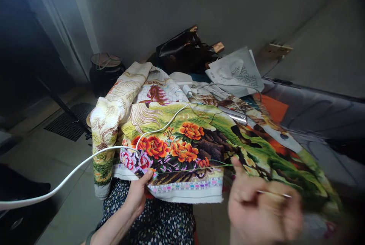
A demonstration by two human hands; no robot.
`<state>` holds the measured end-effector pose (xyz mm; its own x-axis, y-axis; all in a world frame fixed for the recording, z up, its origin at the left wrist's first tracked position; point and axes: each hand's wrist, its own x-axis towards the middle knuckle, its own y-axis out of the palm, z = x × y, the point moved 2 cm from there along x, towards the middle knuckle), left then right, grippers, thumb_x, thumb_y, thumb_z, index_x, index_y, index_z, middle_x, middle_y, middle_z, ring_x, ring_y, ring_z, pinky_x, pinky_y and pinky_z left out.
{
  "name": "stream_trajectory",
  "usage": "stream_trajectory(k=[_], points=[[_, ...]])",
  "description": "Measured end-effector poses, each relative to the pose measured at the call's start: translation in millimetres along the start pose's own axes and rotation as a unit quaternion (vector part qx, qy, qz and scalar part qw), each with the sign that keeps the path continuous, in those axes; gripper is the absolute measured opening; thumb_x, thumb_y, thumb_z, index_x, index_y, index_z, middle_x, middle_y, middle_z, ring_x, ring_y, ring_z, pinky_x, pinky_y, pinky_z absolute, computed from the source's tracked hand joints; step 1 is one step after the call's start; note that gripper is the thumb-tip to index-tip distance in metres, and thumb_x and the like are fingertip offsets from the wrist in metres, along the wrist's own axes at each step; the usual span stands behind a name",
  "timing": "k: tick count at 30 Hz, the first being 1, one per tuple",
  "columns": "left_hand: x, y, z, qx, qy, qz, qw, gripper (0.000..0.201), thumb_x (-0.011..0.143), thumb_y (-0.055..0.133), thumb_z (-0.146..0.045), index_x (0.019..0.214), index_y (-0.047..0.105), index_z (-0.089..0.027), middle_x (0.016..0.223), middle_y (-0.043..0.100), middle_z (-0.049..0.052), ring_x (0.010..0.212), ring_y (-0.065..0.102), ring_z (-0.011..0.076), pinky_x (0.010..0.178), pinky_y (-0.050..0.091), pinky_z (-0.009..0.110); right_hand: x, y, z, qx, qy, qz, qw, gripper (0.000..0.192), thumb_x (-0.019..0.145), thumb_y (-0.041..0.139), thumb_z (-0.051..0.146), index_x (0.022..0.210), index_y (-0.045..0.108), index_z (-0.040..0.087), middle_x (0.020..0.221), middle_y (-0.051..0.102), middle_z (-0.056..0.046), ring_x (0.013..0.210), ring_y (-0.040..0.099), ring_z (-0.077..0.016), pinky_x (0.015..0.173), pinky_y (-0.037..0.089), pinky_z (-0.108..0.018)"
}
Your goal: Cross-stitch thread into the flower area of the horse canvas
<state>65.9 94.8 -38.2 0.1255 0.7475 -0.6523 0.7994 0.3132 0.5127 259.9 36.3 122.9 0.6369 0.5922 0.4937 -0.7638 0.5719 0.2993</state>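
Observation:
A large cross-stitch cloth (pixel 182 150) with orange flowers and green ground spreads over my lap and beyond. My left hand (pixel 137 193) grips its lower edge, thumb on top near the printed colour key, the other fingers hidden underneath. Off the cloth at the right, my right hand (pixel 264 203), partly blurred, has a thin needle (pixel 275 193) across its curled fingers, with one finger raised. Green thread (pixel 219 163) stretches taut from the stitched flowers to that raised finger. A white cable (pixel 94 156) curves over the cloth.
A rolled part of the cloth (pixel 110 119) hangs at the left. Behind lie a black bag (pixel 185 49), a white paper bag (pixel 236 72), a silver cylindrical object (pixel 234 116) and a cable plug (pixel 187 90). A dark round container (pixel 105 70) stands far left; a wall socket (pixel 276 50) is at right.

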Motion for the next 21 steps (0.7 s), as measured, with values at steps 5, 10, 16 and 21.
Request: stream_trajectory(k=[5,10,16,21], points=[[-7.0,4.1,-5.1,0.009,-0.022,0.023,0.999,0.039,0.056,0.081,-0.026,0.091,0.067,-0.014,0.07,0.072,0.005,0.06,0.066,0.0205,0.058,0.05,0.031,-65.2,21.4,-68.0,-0.122,0.306,0.233,0.915,0.018,0.094,0.041,0.035,0.085,0.048,0.022,0.048,0.047,0.007,0.043,0.044,-0.0103,0.042,0.036,-0.019],[-12.6,8.7,-12.1,0.002,-0.02,0.031,0.999,0.026,0.054,0.082,-0.02,0.073,0.067,-0.012,0.066,0.07,0.002,0.058,0.063,0.0154,0.058,0.05,0.027,-93.0,32.8,-91.0,-0.28,0.271,0.337,0.857,0.018,0.088,0.046,0.027,0.086,0.062,0.018,0.055,0.055,0.002,0.051,0.051,-0.0125,0.048,0.039,-0.021],[-11.9,8.5,-10.9,0.005,-0.032,0.035,0.999,0.024,0.056,0.081,-0.021,0.073,0.066,-0.013,0.063,0.069,0.001,0.055,0.062,0.015,0.055,0.048,0.027,-86.8,36.5,-88.4,-0.335,0.22,0.336,0.853,0.027,0.088,0.044,0.026,0.089,0.07,0.018,0.057,0.063,-0.001,0.049,0.056,-0.0141,0.047,0.041,-0.021],[-11.1,7.8,-9.6,0.011,-0.04,0.04,0.998,0.024,0.057,0.081,-0.023,0.073,0.066,-0.013,0.061,0.068,0.002,0.051,0.061,0.0154,0.051,0.045,0.028,-88.1,36.9,-89.6,-0.348,0.214,0.336,0.848,0.027,0.087,0.045,0.025,0.087,0.07,0.018,0.06,0.066,-0.003,0.048,0.057,-0.0142,0.046,0.041,-0.021]])
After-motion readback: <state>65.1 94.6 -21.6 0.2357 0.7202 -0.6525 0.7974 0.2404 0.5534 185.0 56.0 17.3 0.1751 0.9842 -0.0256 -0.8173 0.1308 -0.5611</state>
